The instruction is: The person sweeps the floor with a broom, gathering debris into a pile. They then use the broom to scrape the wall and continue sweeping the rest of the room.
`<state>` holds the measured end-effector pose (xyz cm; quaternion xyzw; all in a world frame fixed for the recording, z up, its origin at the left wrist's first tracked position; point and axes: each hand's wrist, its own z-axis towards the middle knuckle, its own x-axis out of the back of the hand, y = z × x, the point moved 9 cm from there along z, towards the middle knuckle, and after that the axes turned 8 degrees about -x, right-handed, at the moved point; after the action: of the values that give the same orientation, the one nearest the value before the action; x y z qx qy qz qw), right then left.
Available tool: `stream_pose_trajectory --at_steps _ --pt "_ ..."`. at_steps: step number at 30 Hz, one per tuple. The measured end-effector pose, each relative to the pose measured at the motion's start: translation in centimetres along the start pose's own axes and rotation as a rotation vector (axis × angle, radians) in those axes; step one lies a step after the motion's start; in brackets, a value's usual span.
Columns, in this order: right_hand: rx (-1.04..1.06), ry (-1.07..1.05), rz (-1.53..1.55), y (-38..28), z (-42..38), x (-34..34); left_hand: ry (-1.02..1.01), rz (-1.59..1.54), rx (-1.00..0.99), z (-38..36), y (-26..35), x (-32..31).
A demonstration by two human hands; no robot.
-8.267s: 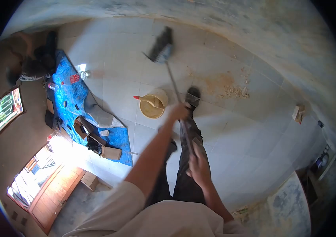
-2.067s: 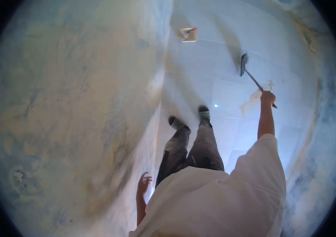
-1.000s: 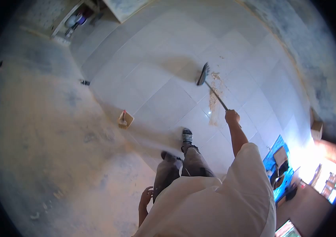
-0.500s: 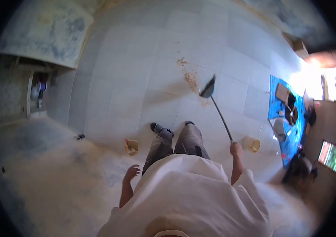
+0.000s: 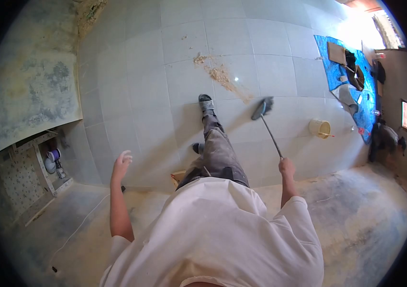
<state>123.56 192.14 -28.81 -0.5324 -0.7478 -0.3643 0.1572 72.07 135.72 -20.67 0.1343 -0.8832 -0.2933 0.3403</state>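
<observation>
My right hand (image 5: 286,167) is wrapped round the handle of a broom (image 5: 271,135). Its dark bristle head (image 5: 262,109) hangs low over or rests on the tiled floor; contact cannot be made out. Just beyond and left of the head lies a streak of brown debris (image 5: 220,75), with smaller crumbs farther up. Out to the left, my left hand (image 5: 122,164) is empty, its fingers loosely bent and apart.
Pale floor tiles (image 5: 179,33) stretch ahead. A cream bucket (image 5: 319,128) stands to the right, near a blue tarp (image 5: 327,60) bearing cardboard and tools. A wooden-edged box (image 5: 177,176) is partly hidden by my leg. A thin cable (image 5: 81,224) runs along the lower left.
One foot has stepped forward toward the debris. The broom head has shifted from the debris streak's end to its right. My left hand has swung outward and up, and the view has turned.
</observation>
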Motion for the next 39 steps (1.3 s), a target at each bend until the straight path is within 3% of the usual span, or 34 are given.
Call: stream_pose_trajectory --at_steps 3,5,9,11,16,19,22,25,29,35,39 --pt "0.087 -0.003 0.021 -8.1 0.6 2.6 -0.011 -0.104 -0.054 1.3 5.3 -1.8" --pt "0.157 -0.019 0.105 -14.0 1.0 4.8 -0.082 -0.168 -0.051 1.3 5.6 -4.2" --pt "0.337 -0.005 0.018 -28.8 3.7 9.1 -0.13 -0.226 0.108 -1.1 -1.0 -9.2" --pt "0.419 0.055 -0.005 -36.1 4.1 11.9 -0.183 -0.253 0.318 -4.4 -4.4 -11.3" --pt "0.538 0.104 0.023 -55.2 2.8 18.9 -0.014 -0.508 0.576 -9.4 -5.1 -13.0" --pt "0.677 0.15 0.058 -68.3 -0.2 20.9 -0.14 -0.442 0.535 -9.7 -5.1 -14.5" --pt "0.816 0.154 0.037 -76.4 -3.3 21.1 -0.041 -0.474 0.485 -7.3 -1.0 -11.5" --pt "0.729 0.166 0.168 -75.4 -7.6 26.5 0.092 -0.533 0.441 -4.7 0.6 -8.2" --pt "0.622 0.229 0.051 -65.6 -7.5 27.6 0.071 -0.531 0.317 -2.2 -0.2 -5.4" --pt "0.356 0.28 -0.047 -40.7 -4.4 19.6 -0.07 -0.488 0.282 0.1 -7.1 -4.5" --pt "0.052 0.187 -0.072 -22.9 -9.4 11.9 -0.276 -0.367 0.25 1.3 -13.1 -3.7"
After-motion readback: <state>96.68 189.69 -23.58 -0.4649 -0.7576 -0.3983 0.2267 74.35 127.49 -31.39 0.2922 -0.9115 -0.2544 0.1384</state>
